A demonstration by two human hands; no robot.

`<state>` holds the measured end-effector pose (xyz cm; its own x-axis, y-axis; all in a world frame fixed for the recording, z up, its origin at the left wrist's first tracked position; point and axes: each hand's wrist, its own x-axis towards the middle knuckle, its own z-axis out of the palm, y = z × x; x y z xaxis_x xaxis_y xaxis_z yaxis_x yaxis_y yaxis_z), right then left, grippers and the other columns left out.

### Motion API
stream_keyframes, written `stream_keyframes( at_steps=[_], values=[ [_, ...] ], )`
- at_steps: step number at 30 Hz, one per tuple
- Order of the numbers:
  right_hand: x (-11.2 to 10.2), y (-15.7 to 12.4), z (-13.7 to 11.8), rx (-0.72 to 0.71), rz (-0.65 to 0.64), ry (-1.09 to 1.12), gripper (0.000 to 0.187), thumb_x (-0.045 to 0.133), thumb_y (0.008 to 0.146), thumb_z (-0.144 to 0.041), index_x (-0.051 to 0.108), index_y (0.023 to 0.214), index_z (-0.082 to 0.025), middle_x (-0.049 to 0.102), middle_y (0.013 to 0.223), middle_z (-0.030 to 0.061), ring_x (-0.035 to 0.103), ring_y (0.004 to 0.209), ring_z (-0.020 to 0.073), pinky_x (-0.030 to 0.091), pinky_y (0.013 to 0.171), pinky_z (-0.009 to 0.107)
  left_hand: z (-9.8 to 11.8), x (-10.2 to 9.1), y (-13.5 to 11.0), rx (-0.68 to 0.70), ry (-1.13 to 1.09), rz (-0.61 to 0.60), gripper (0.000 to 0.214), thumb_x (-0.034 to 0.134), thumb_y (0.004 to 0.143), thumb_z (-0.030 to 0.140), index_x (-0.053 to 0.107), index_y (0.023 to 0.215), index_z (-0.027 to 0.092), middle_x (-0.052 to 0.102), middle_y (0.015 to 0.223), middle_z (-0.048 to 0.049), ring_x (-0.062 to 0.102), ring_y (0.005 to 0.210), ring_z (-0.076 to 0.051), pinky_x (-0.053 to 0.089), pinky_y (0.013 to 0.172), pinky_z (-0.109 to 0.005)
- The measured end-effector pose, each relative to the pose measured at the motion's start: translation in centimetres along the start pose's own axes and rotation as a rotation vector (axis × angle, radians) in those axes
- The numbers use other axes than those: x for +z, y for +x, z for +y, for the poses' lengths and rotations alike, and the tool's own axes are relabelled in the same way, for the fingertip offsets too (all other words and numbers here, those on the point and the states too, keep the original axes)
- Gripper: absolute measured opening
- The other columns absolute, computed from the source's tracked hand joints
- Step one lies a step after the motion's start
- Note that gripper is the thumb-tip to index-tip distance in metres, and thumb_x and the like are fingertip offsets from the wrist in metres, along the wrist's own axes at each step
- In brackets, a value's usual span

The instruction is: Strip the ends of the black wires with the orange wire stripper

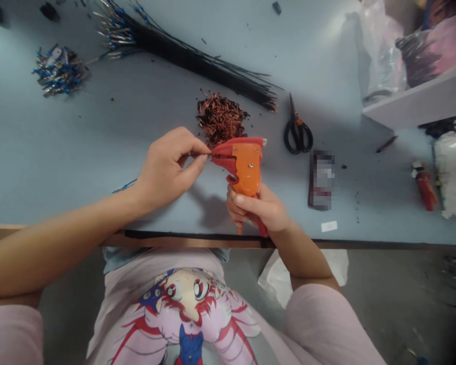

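Observation:
My right hand [259,209] is wrapped round the handles of an orange and red wire stripper [242,163], holding it upright above the table's near edge. My left hand [171,165] pinches a thin black wire [126,185] between thumb and fingers and holds its end at the stripper's red jaws. The wire's other end, with a blue terminal, trails out behind my left wrist. Just beyond the tool lies a heap of copper-coloured wire scraps [220,116].
A bundle of black wires with blue terminals [190,56] lies across the far side of the blue table [61,152], loose blue terminals [59,71] at far left. Black scissors [298,133], a dark packet [321,180], a red lighter [425,187] and a white shelf [418,101] sit right.

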<state>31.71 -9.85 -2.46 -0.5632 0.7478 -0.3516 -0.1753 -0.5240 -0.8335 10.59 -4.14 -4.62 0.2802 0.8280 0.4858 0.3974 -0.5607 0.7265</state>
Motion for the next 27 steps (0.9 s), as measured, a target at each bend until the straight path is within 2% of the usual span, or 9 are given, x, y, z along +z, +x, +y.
stream_keyframes(
  at_steps=[8,14,17,20,24,27],
  values=[
    [-0.3,-0.1,0.0,0.002,0.004,-0.008,0.029,0.066,0.088,-0.034,0.049,0.071,-0.017,0.046,0.056,-0.0057,0.047,0.045,0.0088,0.046,0.043,0.024,-0.1,0.0,0.1,0.002,0.006,-0.005,0.010,0.059,0.085,0.015,0.067,0.082,0.020,0.060,0.070,-0.0002,0.051,0.062,-0.013,0.041,0.060,-0.029],
    [-0.6,-0.1,0.0,0.009,0.037,0.037,0.022,0.071,0.084,-0.031,0.055,0.088,-0.015,0.057,0.064,-0.0026,0.054,0.051,0.0102,0.052,0.051,0.028,-0.3,0.1,0.0,-0.018,0.001,-0.009,0.008,0.061,0.085,0.016,0.068,0.084,0.021,0.061,0.072,0.0005,0.052,0.063,-0.012,0.042,0.059,-0.029],
    [-0.9,-0.3,-0.1,0.034,0.033,0.033,0.033,0.074,0.081,-0.034,0.057,0.101,-0.014,0.064,0.080,0.0034,0.063,0.065,0.0159,0.055,0.058,0.032,-0.4,0.1,0.1,-0.009,-0.014,0.008,0.007,0.063,0.084,0.014,0.068,0.085,0.019,0.062,0.073,0.0001,0.052,0.063,-0.012,0.042,0.059,-0.028],
    [-1.1,-0.4,-0.3,0.032,-0.002,0.063,0.045,0.074,0.079,-0.034,0.052,0.114,-0.015,0.065,0.089,0.0063,0.065,0.074,0.0193,0.056,0.063,0.035,-0.6,0.2,0.1,-0.008,-0.015,0.022,0.008,0.063,0.083,0.013,0.068,0.084,0.020,0.061,0.072,0.0005,0.052,0.063,-0.012,0.042,0.059,-0.029],
    [-1.2,-0.4,-0.8,-0.042,0.021,0.106,0.053,0.076,0.069,-0.030,0.051,0.114,-0.016,0.064,0.096,0.0075,0.061,0.078,0.0191,0.056,0.068,0.037,-0.6,0.0,0.2,-0.036,-0.004,0.034,0.009,0.062,0.085,0.016,0.067,0.084,0.023,0.061,0.073,0.0012,0.053,0.064,-0.013,0.043,0.060,-0.030],
    [-1.2,-0.5,-1.5,-0.111,0.092,0.121,0.063,0.076,0.059,-0.023,0.052,0.117,-0.020,0.062,0.109,0.0083,0.061,0.089,0.0213,0.055,0.080,0.042,-0.5,-0.4,0.4,-0.080,-0.008,0.058,0.008,0.062,0.087,0.018,0.065,0.083,0.024,0.062,0.076,0.0013,0.053,0.065,-0.013,0.044,0.062,-0.031]
  ],
)
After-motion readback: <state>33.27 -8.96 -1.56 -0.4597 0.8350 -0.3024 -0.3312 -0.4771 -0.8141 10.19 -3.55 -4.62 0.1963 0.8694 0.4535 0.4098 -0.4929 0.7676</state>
